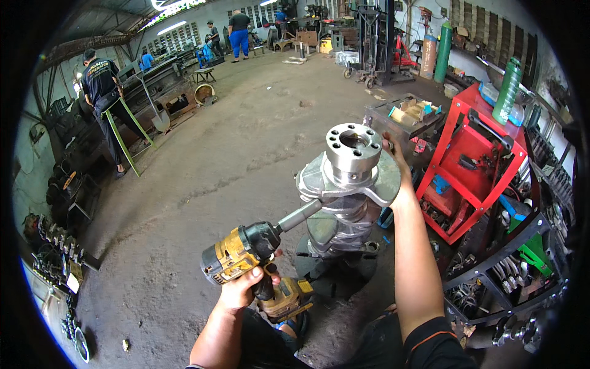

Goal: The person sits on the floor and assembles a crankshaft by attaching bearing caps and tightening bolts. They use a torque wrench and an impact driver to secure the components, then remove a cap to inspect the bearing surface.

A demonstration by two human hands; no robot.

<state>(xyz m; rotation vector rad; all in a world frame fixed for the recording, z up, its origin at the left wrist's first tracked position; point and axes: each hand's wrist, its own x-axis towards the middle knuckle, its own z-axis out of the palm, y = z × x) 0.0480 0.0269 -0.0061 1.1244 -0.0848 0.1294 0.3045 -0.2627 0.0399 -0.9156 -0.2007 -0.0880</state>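
A cordless impact wrench, yellow and black, is gripped in my left hand, with fingers wrapped round its handle. From its nose a long grey socket points up and right. The socket's tip meets the side of a metal crankshaft, just under the upper counterweight; what it sits on there is hidden. The crankshaft stands upright before me, its round flange with several bolt holes on top. Around the counterweight's right edge curls my right hand, its fingers partly hidden.
To the right stand a red tool cart with a green bottle and a black rack of metal parts. A green trestle and shovel are at the left. One person stands there; others are farther back.
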